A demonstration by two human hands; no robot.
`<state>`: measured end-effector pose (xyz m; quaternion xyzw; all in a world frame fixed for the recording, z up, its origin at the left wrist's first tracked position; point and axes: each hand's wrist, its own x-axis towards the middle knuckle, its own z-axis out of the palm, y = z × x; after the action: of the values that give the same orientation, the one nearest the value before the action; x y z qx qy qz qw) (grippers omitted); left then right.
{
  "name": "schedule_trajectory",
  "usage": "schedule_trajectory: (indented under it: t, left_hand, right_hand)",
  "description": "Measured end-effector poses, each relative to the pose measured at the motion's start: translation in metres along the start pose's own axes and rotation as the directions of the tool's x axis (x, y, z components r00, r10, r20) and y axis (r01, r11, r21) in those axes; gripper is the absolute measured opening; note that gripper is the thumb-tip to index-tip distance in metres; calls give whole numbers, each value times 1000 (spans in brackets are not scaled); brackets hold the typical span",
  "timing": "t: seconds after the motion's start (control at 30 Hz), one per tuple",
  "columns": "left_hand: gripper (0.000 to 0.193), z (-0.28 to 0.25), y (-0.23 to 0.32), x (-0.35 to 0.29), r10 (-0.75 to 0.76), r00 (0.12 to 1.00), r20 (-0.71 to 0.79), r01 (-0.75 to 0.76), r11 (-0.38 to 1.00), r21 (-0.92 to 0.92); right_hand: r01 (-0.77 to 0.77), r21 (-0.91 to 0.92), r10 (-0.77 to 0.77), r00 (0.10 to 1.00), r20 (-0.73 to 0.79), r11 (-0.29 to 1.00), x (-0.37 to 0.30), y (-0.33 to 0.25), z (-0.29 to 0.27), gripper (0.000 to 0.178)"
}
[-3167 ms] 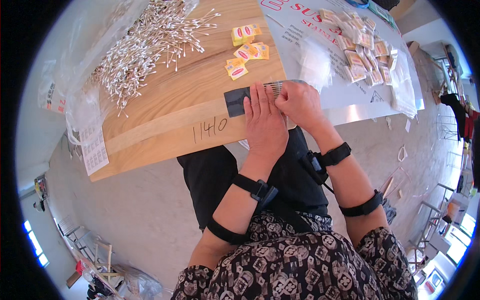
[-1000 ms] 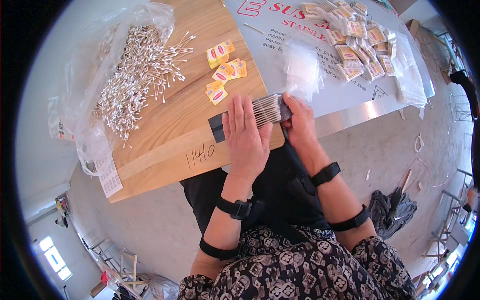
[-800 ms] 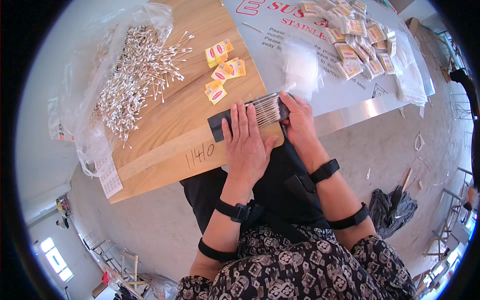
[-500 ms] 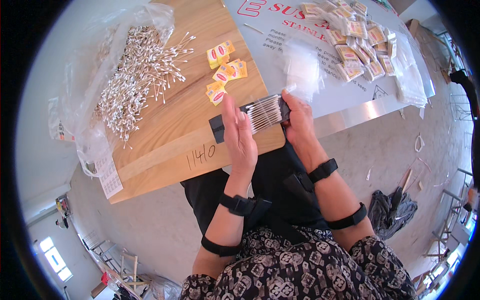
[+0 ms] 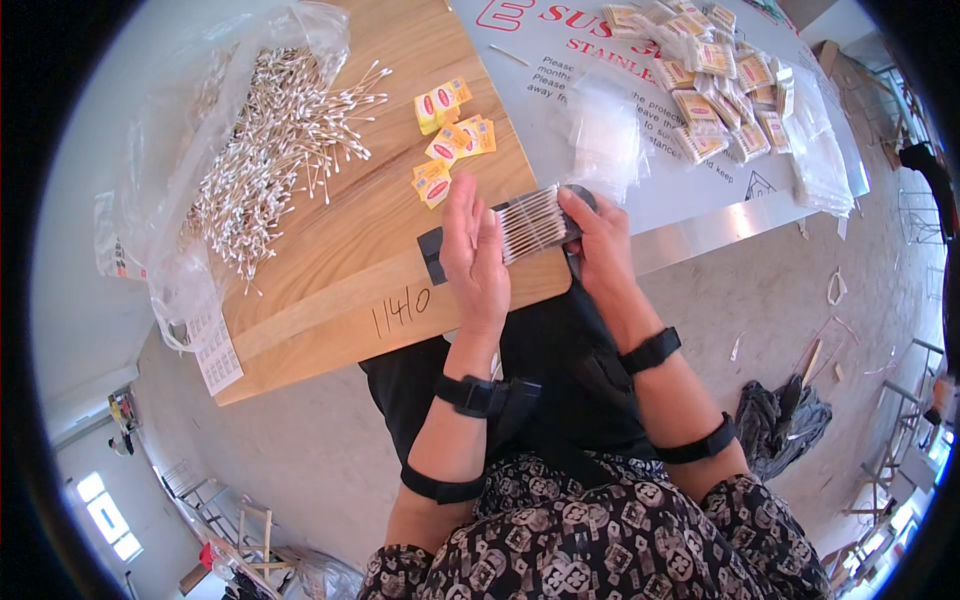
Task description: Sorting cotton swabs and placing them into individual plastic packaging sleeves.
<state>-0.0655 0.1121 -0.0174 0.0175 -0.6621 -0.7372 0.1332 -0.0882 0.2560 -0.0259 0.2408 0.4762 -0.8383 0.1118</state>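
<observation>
At far left a clear plastic bag lies open on the wooden board, spilling a loose heap of cotton swabs, too many and too tangled to count. Just right of the heap lie small yellow packets, about six, some overlapping so the count is unsure. Near the board's front edge the left hand stands on edge, fingers straight and together, its flat palm pressed against the left ends of a tidy row of cotton swabs. That row rests on a dark flat holder, mostly hidden by both hands. The right hand curls loosely against the row's right ends; its fingertips are hidden behind the swabs. Farther right, on the white sheet, lie clear bags and a pile of filled packets, uncountable.
</observation>
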Motion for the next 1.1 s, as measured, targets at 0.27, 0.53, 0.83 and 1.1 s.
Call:
schedule_trajectory:
  t: [0.27,0.53,0.83,1.1]
  left_hand:
    - [50,-21,27,-20,84,970,230,-215,739,639]
    - [48,-23,20,-22,89,970,227,-220,726,652]
    - [52,-22,19,-22,34,985,168,-119,840,529]
    - [57,-3,4,-31,-34,996,-76,22,986,-162]
  right_hand:
    - [612,-767,-655,662,365,191,-34,-30,-21,53]
    - [814,-554,-207,520,829,-175,7,-69,-1,57]
    - [777,-604,-43,607,794,-177,3,-61,11,56]
    - [522,-706,-630,764,138,478,0,-39,-7,54]
